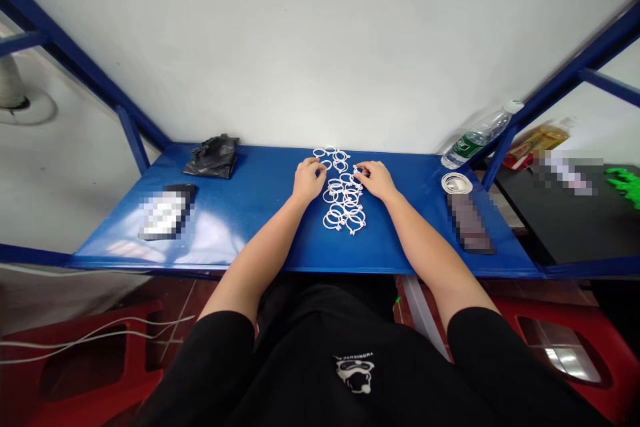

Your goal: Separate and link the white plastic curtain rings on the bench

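Observation:
A heap of several white plastic rings lies in the middle of the blue table, running from the far edge toward me. My left hand rests at the heap's upper left, fingers curled and pinched on a white ring. On the heap's upper right, my right hand has its fingers closed on another white ring. Both hands sit close together, with rings between them.
A crumpled black bag lies at the back left. A dark blurred flat object is on the left. A plastic bottle, a white coil and a blurred dark object sit at the right. Red stools stand below.

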### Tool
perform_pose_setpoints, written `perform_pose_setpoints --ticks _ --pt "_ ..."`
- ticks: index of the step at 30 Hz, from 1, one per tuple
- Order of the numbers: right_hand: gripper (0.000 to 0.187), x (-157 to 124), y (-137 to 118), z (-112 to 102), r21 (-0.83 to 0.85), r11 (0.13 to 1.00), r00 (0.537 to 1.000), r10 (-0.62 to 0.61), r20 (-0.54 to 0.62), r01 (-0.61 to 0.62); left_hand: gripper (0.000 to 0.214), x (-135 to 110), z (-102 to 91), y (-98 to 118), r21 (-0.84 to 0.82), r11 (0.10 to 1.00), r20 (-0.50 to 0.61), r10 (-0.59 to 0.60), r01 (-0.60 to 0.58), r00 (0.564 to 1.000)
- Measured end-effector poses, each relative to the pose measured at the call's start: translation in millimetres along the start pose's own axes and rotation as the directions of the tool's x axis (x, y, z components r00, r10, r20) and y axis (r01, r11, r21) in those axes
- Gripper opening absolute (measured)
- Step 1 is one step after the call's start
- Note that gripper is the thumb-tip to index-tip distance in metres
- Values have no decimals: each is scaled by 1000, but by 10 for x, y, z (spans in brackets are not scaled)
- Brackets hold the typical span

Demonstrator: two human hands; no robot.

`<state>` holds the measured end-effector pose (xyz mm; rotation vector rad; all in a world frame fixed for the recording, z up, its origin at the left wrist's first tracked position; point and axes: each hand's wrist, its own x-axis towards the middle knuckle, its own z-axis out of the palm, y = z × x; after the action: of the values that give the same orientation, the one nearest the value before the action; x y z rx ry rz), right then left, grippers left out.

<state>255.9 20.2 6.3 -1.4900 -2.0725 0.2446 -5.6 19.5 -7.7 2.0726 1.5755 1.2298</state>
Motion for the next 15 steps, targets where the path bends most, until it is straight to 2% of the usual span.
perform_pose_setpoints --ticks 2,4,8,11,15 --pt "34 3 10 -3 18 1000 999 15 -42 -15 12 3 -16 18 -67 997 -44 43 -45 998" --pt "37 6 26 -12 9 998 990 57 -131 -56 12 0 -32 42 -125 990 -66 61 -69 996" --pt "44 5 71 -35 13 987 939 158 -305 -162 9 -23 -56 89 -193 981 -64 -10 -2 998" --pt "46 -3 92 -41 120 978 918 202 -340 -170 14 -39 -58 103 -242 969 -35 -56 46 998" --pt "40 -11 74 -39 222 959 908 244 -341 -174 16 -40 -48 92 -237 971 -29 -46 38 999"
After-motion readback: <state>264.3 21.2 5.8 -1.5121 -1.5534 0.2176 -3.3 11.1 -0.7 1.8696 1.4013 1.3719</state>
